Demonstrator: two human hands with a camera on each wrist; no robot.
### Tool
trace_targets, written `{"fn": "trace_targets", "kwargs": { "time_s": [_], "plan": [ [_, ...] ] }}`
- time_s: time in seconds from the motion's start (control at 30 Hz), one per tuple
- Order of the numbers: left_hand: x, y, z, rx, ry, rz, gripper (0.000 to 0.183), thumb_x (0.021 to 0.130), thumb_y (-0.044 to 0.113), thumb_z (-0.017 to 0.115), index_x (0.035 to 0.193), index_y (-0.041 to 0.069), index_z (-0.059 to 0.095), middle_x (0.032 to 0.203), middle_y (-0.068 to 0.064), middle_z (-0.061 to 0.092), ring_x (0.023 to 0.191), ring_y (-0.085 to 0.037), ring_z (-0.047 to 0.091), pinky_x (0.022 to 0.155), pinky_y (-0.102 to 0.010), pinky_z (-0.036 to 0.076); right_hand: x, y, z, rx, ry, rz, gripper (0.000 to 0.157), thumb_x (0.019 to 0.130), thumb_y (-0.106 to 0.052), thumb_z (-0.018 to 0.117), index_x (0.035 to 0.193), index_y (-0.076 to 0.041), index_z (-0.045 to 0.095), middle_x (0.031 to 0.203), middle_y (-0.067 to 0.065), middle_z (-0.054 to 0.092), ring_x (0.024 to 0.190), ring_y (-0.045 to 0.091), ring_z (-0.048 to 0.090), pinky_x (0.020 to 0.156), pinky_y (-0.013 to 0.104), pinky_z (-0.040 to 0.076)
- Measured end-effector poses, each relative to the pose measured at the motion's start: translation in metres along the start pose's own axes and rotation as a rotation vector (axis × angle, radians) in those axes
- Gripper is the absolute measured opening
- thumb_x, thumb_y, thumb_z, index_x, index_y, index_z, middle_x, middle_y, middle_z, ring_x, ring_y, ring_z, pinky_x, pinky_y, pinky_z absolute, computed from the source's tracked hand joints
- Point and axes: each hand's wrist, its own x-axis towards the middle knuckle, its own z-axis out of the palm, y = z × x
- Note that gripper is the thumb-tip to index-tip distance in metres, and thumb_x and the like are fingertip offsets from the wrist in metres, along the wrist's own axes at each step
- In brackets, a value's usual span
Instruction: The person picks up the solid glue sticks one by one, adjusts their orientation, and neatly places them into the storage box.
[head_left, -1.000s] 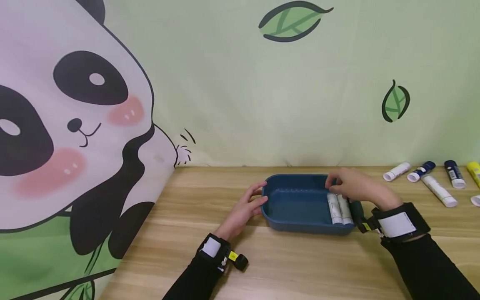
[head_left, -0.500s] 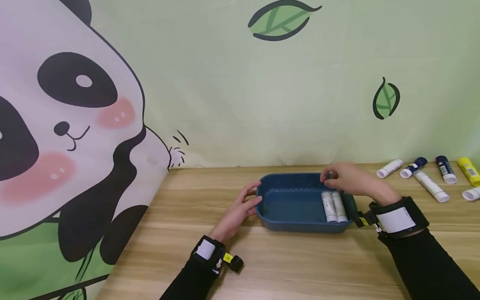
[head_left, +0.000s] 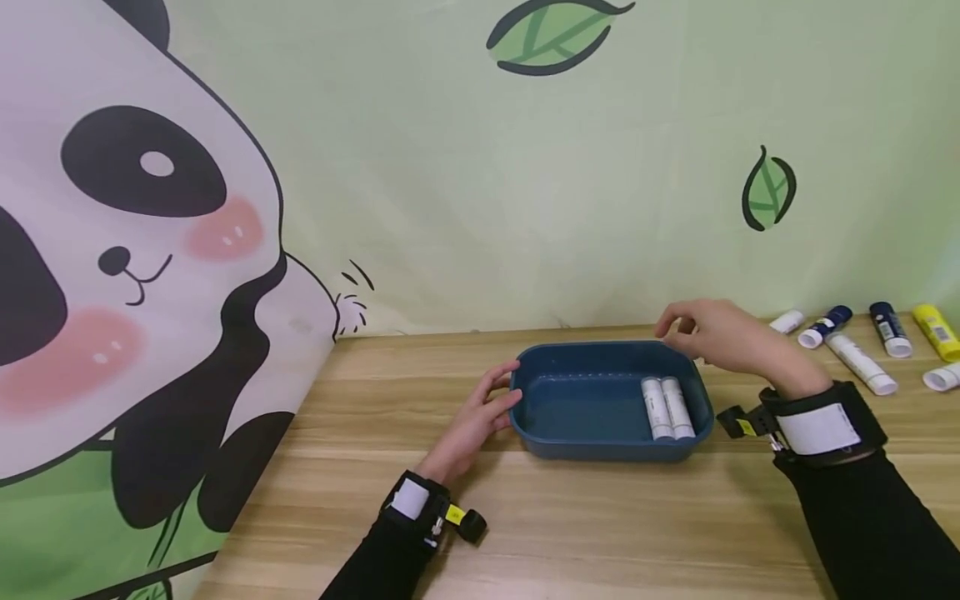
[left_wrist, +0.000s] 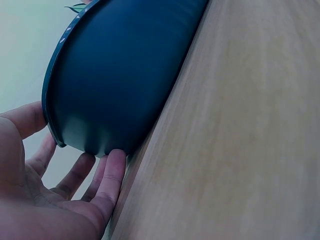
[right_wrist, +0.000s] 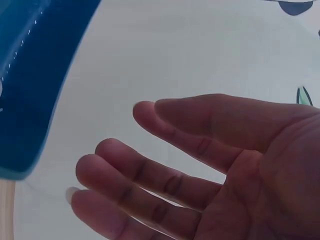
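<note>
A blue plastic basin (head_left: 585, 450) stands on the table, with two white glue sticks (head_left: 666, 408) side by side at its right end. My left hand (head_left: 472, 429) touches the basin's left end; in the left wrist view its extended fingers (left_wrist: 114, 172) rest against the outer wall, with the thumb side by the rim. Over the basin's far right corner hovers my right hand (head_left: 723, 337), fingers loosely bent. Nothing lies between its thumb and fingers in the right wrist view, where the hand (right_wrist: 210, 165) is apart from the basin wall (right_wrist: 42, 90).
At the back right of the table lie more glue sticks: white (head_left: 861, 364), dark blue (head_left: 890, 329) and yellow (head_left: 937, 332) ones. One white stick (head_left: 787, 322) is partly hidden behind my right hand. A wall cloth with a printed panda (head_left: 247, 192) borders the wooden table (head_left: 600, 533).
My right hand has risen out of the basin's right end and shifted right, past the rim. Both white glue sticks stay inside. The left hand keeps its place on the basin; the head view has shifted slightly.
</note>
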Motion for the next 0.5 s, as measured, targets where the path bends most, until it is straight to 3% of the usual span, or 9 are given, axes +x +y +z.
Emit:
{"fn": "trace_targets", "kwargs": {
  "time_s": [0.5],
  "plan": [
    [0.001, 0.0, 0.0, 0.005, 0.007, -0.003, 0.053, 0.108, 0.026, 0.059, 0.158, 0.023, 0.043, 0.155, -0.015, 0.033, 0.125, -0.028, 0.053, 0.097, -0.032, 0.051, -0.011, 0.026, -0.022, -0.05, 0.073, 0.098, 0.022, 0.105, -0.009, 0.055, 0.121, 0.005, 0.062, 0.092, 0.016, 0.067, 0.074, 0.025, 0.06, 0.061, 0.037, 0.048]
  ]
}}
